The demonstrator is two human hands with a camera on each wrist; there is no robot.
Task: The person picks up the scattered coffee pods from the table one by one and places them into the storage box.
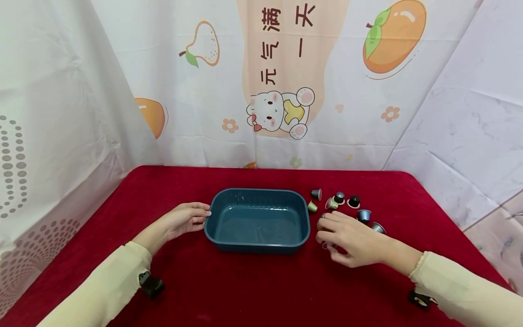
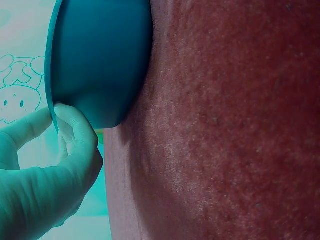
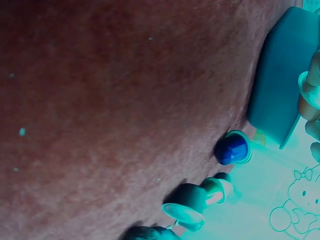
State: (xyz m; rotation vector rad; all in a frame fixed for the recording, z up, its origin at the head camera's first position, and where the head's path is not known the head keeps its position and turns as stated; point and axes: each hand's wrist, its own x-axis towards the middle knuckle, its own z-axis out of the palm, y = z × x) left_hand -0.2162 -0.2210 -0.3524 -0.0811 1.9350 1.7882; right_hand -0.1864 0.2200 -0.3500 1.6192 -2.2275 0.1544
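A dark blue-green rectangular basin [image 1: 261, 248] stands on the table. At its left end my left hand [image 1: 185, 220] pinches the rim between thumb and fingers; the left wrist view shows this hand [image 2: 55, 165] at the basin's [image 2: 105, 60] edge. To the right of the basin, my right hand [image 1: 351, 238] holds a coffee capsule, mostly hidden under the fingers. The capsule's pale rim [image 3: 306, 90] shows between the fingers in the right wrist view. Near this hand lie a blue capsule [image 1: 363, 215] and a grey-blue one [image 1: 378, 228].
Several more coffee capsules lie behind the right hand, among them a black one [image 1: 353, 201], a dark grey one [image 1: 316, 194] and a small green one [image 1: 312, 206] close to the basin. The red cloth [image 1: 261, 290] covers the table; a printed curtain [image 1: 196, 113] hangs behind.
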